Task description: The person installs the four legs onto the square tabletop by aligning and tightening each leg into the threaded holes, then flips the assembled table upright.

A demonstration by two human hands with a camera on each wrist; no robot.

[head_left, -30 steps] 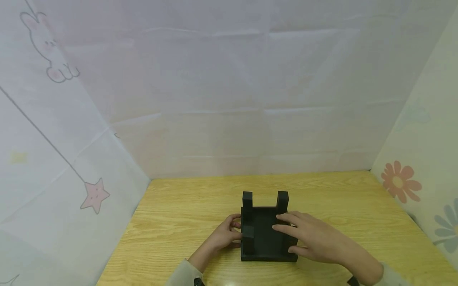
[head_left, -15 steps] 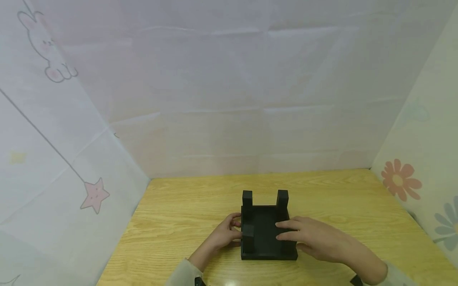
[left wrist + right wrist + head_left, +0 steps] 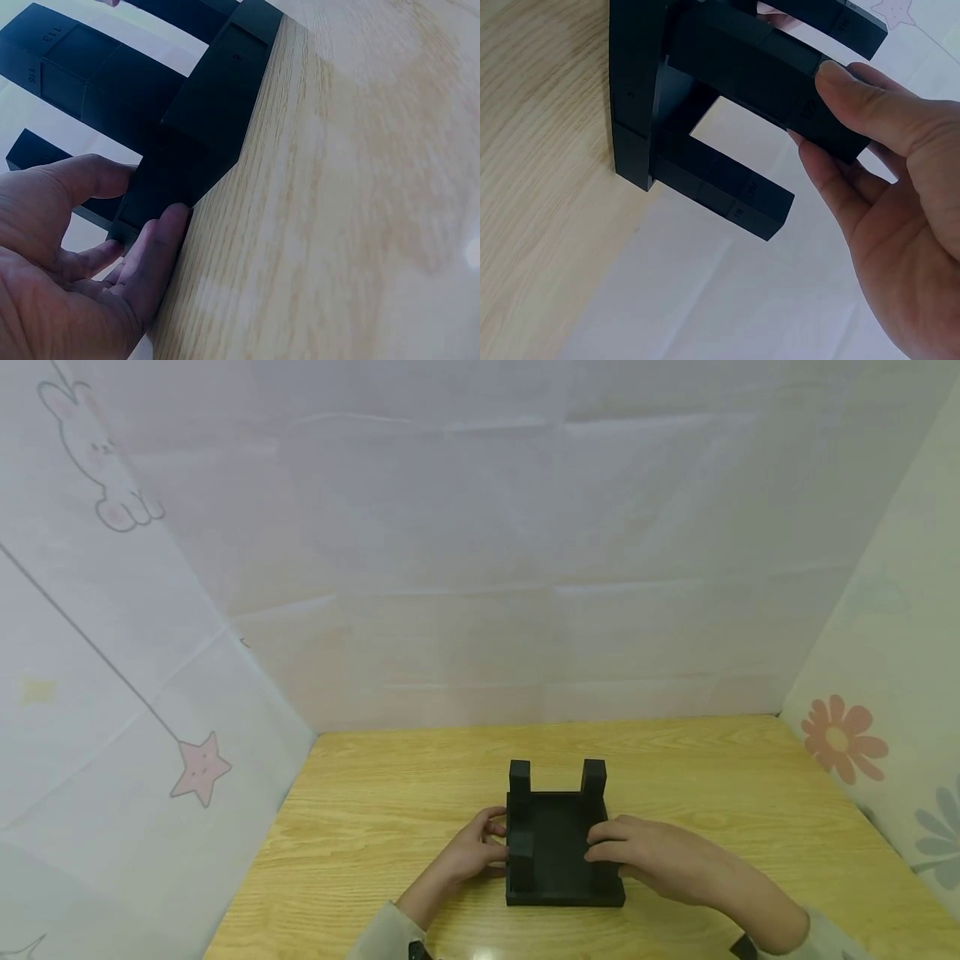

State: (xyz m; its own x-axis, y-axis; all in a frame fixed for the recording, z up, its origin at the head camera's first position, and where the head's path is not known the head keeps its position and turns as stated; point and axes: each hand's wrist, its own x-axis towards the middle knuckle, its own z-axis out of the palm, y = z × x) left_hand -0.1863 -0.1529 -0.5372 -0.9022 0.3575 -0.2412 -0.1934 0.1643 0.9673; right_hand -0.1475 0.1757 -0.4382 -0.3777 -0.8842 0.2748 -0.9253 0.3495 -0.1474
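A black square base point(image 3: 558, 847) with upright posts at its corners, like a small upturned table, sits on the wooden table in the head view. My left hand point(image 3: 474, 852) is at the left side of the base; in the left wrist view its thumb and fingers point(image 3: 161, 240) pinch the black edge point(image 3: 161, 180). My right hand point(image 3: 663, 858) is over the front right corner. The right wrist view has its thumb and fingers gripping the free end of a black post point(image 3: 757, 71). Another post point(image 3: 724, 184) stands beside it, untouched. Small numbers mark the posts.
The light wooden table point(image 3: 390, 785) extends around the base. Pale sheets form a back wall point(image 3: 465, 568) and two side walls, with a pink star point(image 3: 200, 769) on the left and a red flower point(image 3: 836, 739) on the right.
My right hand has lowered slightly, and its spread fingers have drawn in to grip the front right post. The left hand and the black base have stayed in place.
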